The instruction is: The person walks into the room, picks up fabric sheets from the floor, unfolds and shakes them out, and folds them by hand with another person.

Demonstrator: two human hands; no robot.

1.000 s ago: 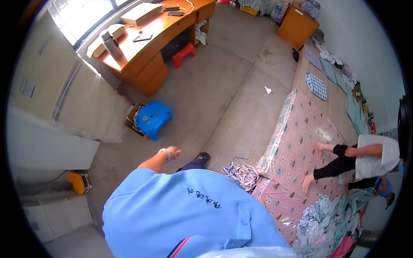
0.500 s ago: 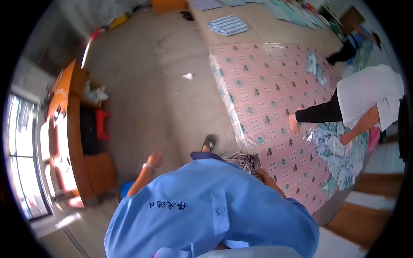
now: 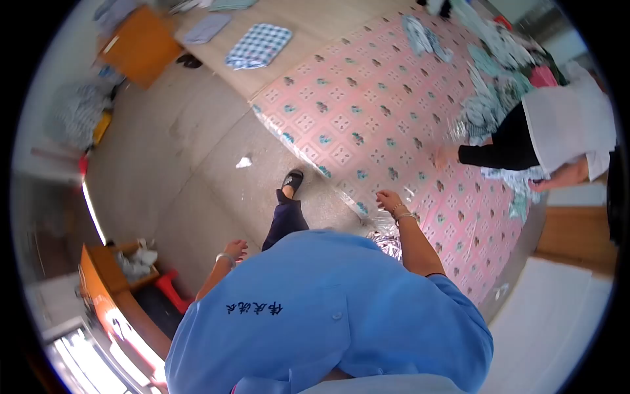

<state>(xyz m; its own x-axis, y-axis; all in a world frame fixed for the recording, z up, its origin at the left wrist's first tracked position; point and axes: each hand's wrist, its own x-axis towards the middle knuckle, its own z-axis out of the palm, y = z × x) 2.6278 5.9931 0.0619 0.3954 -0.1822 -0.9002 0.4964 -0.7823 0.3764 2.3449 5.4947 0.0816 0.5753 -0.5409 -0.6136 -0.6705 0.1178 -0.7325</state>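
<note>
My left hand [image 3: 236, 249], with a pale bangle at its wrist, hangs beside my body over the concrete floor [image 3: 203, 203]. Its fingers are loosely apart, and I see nothing in them. My right hand [image 3: 388, 199] is in front of me, above the near edge of the pink patterned sheet [image 3: 394, 141]. Nothing shows in its slightly bent, parted fingers. Just below my right forearm lies a bundle of pale and dark strips [image 3: 387, 244], partly hidden by my blue shirt [image 3: 328, 295].
Another person in a white top [image 3: 567, 128] bends over piled cloth [image 3: 489, 105] on the right. A folded checked cloth [image 3: 259, 46] lies farther off. An orange cabinet [image 3: 141, 46] stands at the upper left, a wooden desk [image 3: 118, 295] and red stool [image 3: 174, 292] at the lower left.
My view has turned, and a step brings my foot forward. My right hand has come up and forward from beside the strips. My left hand stays low at my side.
</note>
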